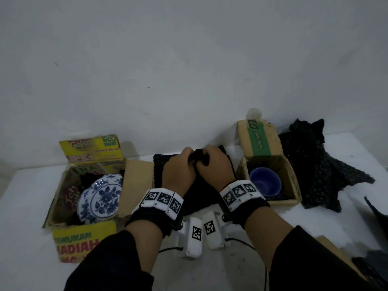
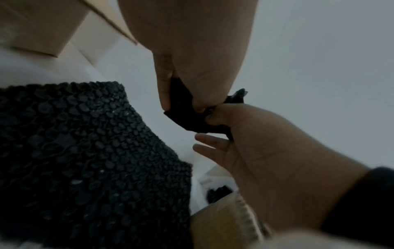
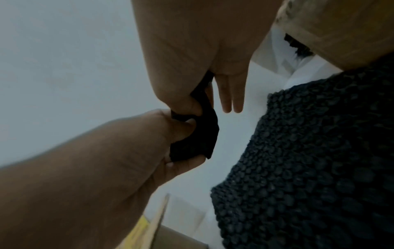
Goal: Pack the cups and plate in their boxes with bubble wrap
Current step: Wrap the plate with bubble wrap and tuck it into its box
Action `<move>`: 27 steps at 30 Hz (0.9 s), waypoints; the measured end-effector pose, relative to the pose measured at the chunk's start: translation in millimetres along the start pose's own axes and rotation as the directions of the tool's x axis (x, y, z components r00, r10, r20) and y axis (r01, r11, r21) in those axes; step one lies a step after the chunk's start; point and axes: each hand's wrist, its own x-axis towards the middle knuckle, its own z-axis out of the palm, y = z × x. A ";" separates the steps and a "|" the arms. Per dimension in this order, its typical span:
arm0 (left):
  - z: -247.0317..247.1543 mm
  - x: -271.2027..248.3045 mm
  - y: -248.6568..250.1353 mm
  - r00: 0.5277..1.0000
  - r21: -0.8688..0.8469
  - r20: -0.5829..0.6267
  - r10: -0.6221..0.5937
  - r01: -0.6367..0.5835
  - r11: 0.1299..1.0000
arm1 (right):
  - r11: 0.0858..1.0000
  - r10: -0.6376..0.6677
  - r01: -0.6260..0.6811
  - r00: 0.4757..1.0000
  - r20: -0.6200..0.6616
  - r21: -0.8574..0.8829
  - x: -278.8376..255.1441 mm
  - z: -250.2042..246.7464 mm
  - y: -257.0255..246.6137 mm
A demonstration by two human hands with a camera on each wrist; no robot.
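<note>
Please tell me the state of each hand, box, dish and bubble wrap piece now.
left hand: pinching the black bubble wrap sheet
right hand: pinching the same sheet edge
plate: tilted inside the open yellow box
blue cup: unwrapped, in the open brown box
spare bubble wrap: lying crumpled on the table

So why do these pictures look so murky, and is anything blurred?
Head view: dim, flat light, no glare; the plate and blue cup stay readable, but the black bubble wrap loses detail. Left wrist view: the left hand fills the top, and the lower right corner is smeared. Right wrist view: dark, the right hand soft, edges bent.
</note>
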 end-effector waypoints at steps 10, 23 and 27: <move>-110.6 -21.3 -1.0 0.996 -0.245 -0.084 0.044 -0.063 0.967 | 0.918 -0.233 0.236 0.971 -0.046 0.320 -20.9 -10.2 -99.6; -217.8 -99.9 -145.8 0.971 -0.136 -0.042 -0.236 0.228 0.964 | 0.970 -0.198 0.233 0.919 0.340 -0.065 -39.7 97.3 -179.0; -215.3 -115.2 -174.7 0.973 -0.088 0.041 -0.229 0.232 0.969 | 0.944 -0.204 0.298 0.864 0.460 -0.142 -38.2 124.8 -182.3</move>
